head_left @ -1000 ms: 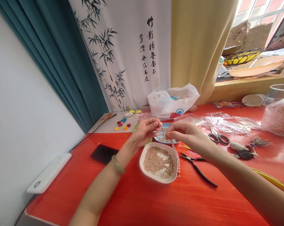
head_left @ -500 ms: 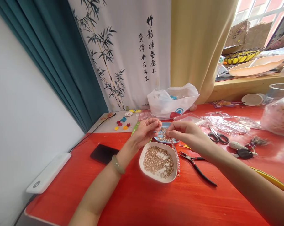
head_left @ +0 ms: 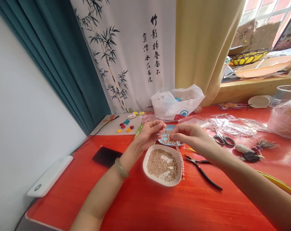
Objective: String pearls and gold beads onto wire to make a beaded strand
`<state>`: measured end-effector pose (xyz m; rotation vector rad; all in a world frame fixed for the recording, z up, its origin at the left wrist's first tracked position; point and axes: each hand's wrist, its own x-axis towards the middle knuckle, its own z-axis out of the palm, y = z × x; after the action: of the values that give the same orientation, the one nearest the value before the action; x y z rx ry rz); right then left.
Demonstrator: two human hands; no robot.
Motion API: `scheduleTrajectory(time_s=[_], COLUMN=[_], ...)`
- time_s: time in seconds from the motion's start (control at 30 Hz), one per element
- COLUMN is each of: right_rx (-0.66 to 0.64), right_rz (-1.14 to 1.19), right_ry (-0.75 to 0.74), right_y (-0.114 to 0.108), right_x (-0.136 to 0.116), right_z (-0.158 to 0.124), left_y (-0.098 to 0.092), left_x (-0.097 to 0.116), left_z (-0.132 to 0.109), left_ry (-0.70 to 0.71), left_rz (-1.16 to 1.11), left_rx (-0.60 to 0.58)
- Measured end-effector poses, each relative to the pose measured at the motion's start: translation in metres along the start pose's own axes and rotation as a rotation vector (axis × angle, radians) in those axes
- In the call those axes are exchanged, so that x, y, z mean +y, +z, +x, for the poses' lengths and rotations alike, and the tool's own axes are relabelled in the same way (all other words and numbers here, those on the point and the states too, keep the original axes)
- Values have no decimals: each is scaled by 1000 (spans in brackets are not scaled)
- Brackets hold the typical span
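My left hand [head_left: 154, 132] is pinched at the fingertips above the near bowl; whatever is between them is too small to make out. Opposite it, my right hand [head_left: 187, 133] pinches the top of a bead string [head_left: 182, 160]. Pale pinkish pearl-like beads run down along the right side of a white bowl [head_left: 146, 171] to the table. Many small gold-coloured beads [head_left: 160, 162] lie in this bowl. Behind and partly under my hands, a blue dish [head_left: 171, 143] holds more gold beads.
Black-handled pliers [head_left: 200, 171] and scissors [head_left: 224, 139] lie right of the bowl, near keys [head_left: 251, 156]. A dark phone [head_left: 107, 157] rests beside my left forearm. A white plastic bag [head_left: 176, 104] stands at the back, with clear packets [head_left: 234, 125] on its right.
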<state>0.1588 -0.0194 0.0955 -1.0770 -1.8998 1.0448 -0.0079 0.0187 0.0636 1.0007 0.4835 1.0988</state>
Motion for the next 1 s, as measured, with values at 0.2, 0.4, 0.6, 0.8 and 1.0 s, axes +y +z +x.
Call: scheduleTrajectory(time_s=[0.2, 0.4, 0.6, 0.8, 1.0], right_rx=[-10, -1, 4, 28, 45], right_rz=[2, 5, -22, -14, -1], right_ry=[-17, -20, -25, -65, -43], right_y=[0, 0, 1, -1, -5], right_x=[1, 2, 4, 7, 16], right_z=[1, 2, 2, 5, 12], left_y=[2, 1, 0, -4, -26], left_x=[0, 0, -2, -2, -3], left_z=[-2, -1, 0, 2, 11], left_ry=[-7, -23, -12, -29, 28], left_rz=[-14, -22, 9, 98, 342], left_rx=[10, 6, -9, 18, 257])
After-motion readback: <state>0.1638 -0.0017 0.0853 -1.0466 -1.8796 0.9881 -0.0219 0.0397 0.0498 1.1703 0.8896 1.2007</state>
